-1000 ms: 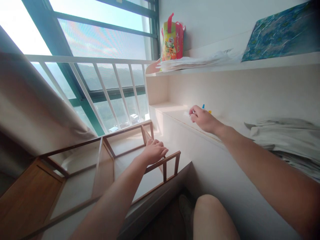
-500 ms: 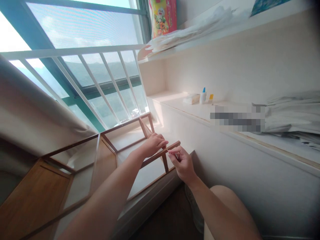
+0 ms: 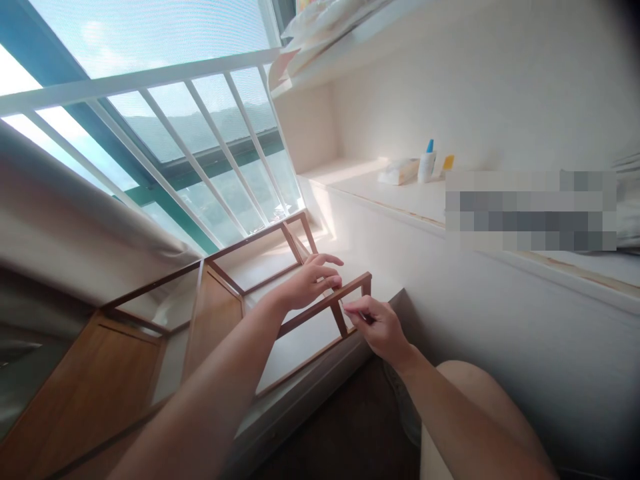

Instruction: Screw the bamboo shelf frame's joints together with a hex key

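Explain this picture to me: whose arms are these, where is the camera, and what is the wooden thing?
No machine here: a person works bare-handed, and the one camera sits on their head, looking forward and down at the work. The left hand rests with loose fingers on a rail of a wooden frame that lies on the sill by a white railing. The right hand pinches its fingertips together at a short post of that frame; whether anything small is between them cannot be told. On the ledge to the right are a blue-capped bottle, a pale packet and a small yellow thing.
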{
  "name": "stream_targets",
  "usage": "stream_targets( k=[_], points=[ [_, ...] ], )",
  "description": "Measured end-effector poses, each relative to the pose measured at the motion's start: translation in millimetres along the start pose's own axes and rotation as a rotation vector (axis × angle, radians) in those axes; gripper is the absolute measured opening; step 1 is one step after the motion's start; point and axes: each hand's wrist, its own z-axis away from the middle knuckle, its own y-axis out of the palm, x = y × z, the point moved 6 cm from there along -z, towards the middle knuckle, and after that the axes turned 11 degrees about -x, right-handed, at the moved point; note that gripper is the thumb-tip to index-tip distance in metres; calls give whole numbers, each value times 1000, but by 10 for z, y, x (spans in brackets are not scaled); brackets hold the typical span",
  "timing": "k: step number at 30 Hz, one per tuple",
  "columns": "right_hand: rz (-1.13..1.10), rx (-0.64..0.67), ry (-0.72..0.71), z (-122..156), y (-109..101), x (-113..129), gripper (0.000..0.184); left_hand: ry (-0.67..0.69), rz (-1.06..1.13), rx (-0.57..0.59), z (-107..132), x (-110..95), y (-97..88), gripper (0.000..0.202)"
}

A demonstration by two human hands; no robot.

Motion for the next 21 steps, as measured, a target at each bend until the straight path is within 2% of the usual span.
stream_targets(
  k=[6, 13, 21],
  points=[
    [-6, -16, 45, -48, 4, -27, 16, -4, 19, 8, -8, -7, 10, 37],
    [-205, -47, 177, -113, 71, -71, 12, 5, 41, -2, -13, 17, 15, 36],
    [-564, -127, 501, 6, 199, -255, 21, 12, 55, 5, -23, 20, 22, 35]
  ],
)
